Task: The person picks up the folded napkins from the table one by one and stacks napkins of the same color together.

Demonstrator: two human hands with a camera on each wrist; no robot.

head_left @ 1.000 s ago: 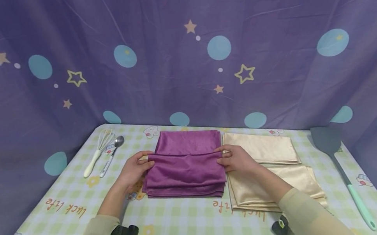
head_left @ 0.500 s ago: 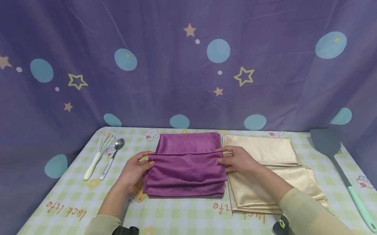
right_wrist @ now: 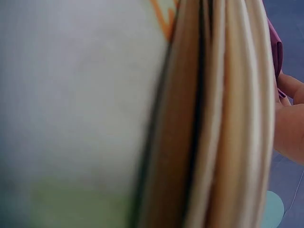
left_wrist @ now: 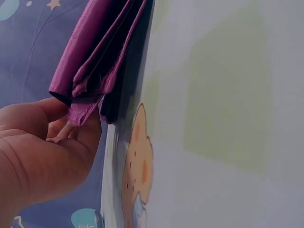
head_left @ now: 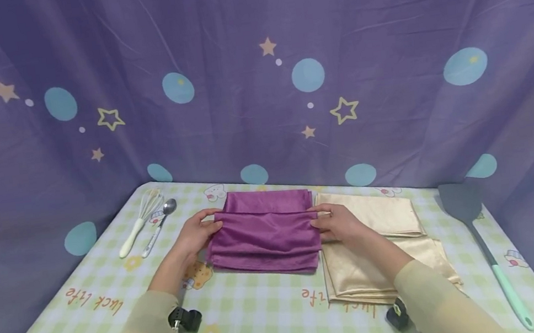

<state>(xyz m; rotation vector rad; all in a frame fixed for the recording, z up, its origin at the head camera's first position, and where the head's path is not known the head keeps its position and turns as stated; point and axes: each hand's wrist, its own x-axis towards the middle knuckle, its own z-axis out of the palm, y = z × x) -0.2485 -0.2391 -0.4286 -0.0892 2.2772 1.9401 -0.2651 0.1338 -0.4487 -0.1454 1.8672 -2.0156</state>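
Observation:
A shiny purple folded cloth lies across the middle of the table, its near part doubled over the far part. At its left edge my left hand pinches the fabric; in the left wrist view the thumb and fingers of that hand hold the ends of several purple layers. The right edge is held between the thumb and fingers of my right hand. From the right wrist, cream fabric fills the foreground and hides much of the right hand.
Two folded cream cloths, a far one and a near one, lie under and beside the right forearm. A whisk and a spoon are at left. A long-handled spatula lies along the right side. A patterned curtain stands behind.
My left hand has shifted slightly right, along with the cloth's left edge. The purple cloth's near edge has moved a little away from me. The right hand has barely moved.

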